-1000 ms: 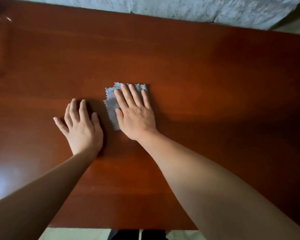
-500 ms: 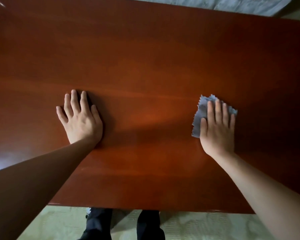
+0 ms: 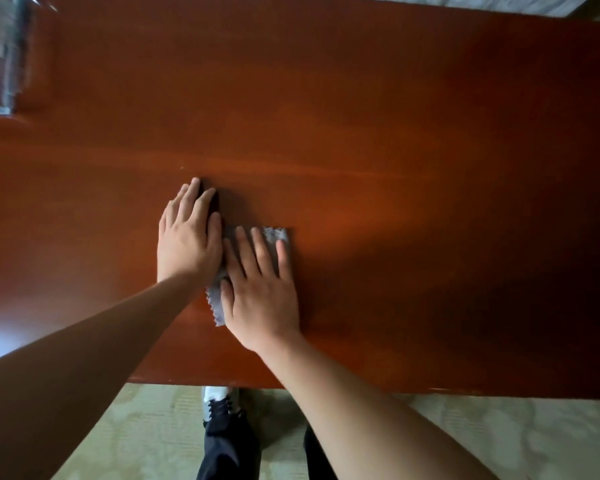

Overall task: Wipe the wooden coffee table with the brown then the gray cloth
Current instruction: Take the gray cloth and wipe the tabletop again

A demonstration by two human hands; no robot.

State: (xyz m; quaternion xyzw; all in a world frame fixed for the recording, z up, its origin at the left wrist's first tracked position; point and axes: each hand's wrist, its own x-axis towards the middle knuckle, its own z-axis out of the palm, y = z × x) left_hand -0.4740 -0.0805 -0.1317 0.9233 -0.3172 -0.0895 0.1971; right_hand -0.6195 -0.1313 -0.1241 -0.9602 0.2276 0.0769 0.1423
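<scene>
Your big red-brown desk [image 3: 395,116] fills most of the view, shiny and smooth. Your right hand [image 3: 260,292] lies flat and spread on the gray cloth [image 3: 217,303], pressing it down near the front edge of the desk. Your left hand [image 3: 187,240] lies flat on the bare wood, fingers out, holding nothing, right beside the cloth and touching your right hand. The cloth's zigzag edge pokes out by your right thumb.
</scene>
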